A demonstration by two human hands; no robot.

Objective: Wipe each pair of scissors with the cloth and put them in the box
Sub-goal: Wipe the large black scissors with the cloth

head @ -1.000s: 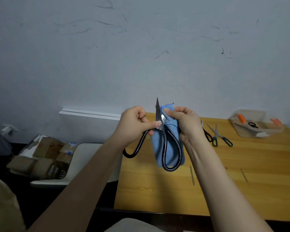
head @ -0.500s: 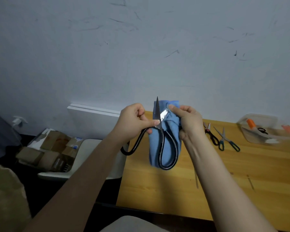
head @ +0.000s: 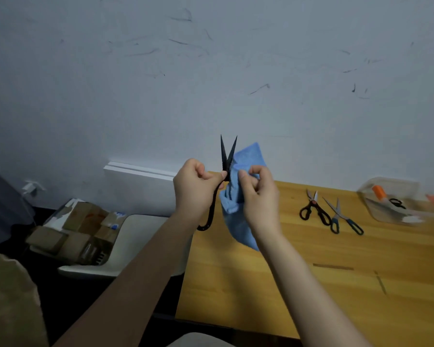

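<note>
the left hand [head: 194, 187] pinches large black-handled steel scissors [head: 224, 161], blades parted and pointing up, above the wooden table's [head: 311, 284] edge; the right hand [head: 257, 194], just beside, grips a crumpled blue cloth [head: 238, 216] against them.

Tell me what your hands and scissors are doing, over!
Left hand grips black scissors, blades up, apart. Right hand holds cloth beside blades. Kitchen shears, blue scissors lie on table; nothing in the way.

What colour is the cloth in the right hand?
The cloth is plain light blue, clearest in the head view.
</note>
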